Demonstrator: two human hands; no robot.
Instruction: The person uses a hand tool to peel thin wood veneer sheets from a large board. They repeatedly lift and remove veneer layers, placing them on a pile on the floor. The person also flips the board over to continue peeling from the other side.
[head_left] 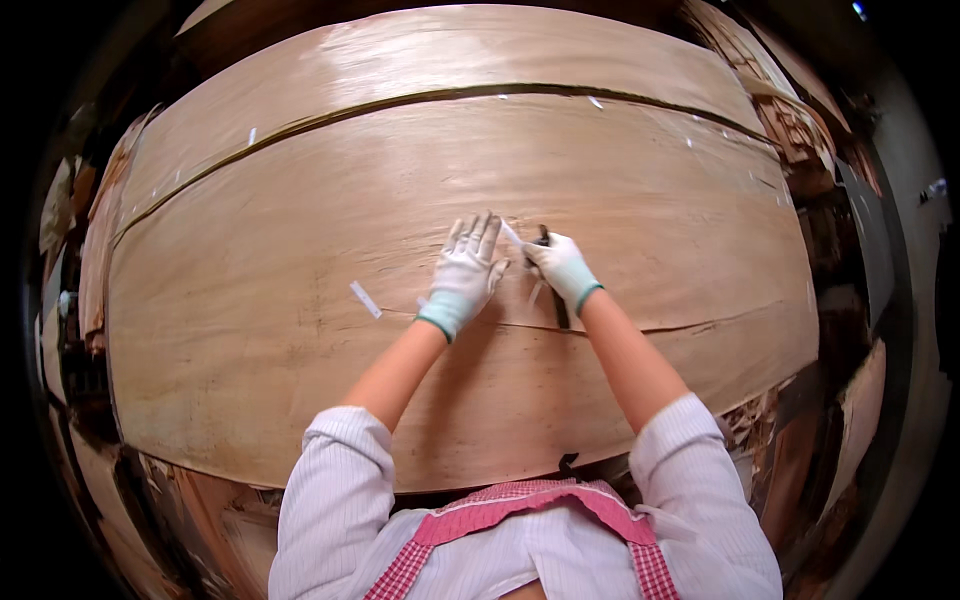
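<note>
A broad sheet of tan wood veneer [250,260] lies under both hands. My left hand [468,272], in a white glove with a teal cuff, rests on it with the fingers stretched out. To its right my right hand [562,266], gloved alike, is closed around a dark tool [543,236] whose exact kind I cannot make out. A white tape strip [511,234] runs from the left fingertips toward the right fingers. Near my left wrist another tape piece [365,299] lies beside a thin seam [670,329] that crosses the veneer.
Beyond a dark gap spreads a second veneer sheet [430,50]. Small white tape pieces [595,102] dot the surface in several places. Stacked veneer scraps [800,135] stand at the right edge, and ragged offcuts [230,520] lie below the near edge.
</note>
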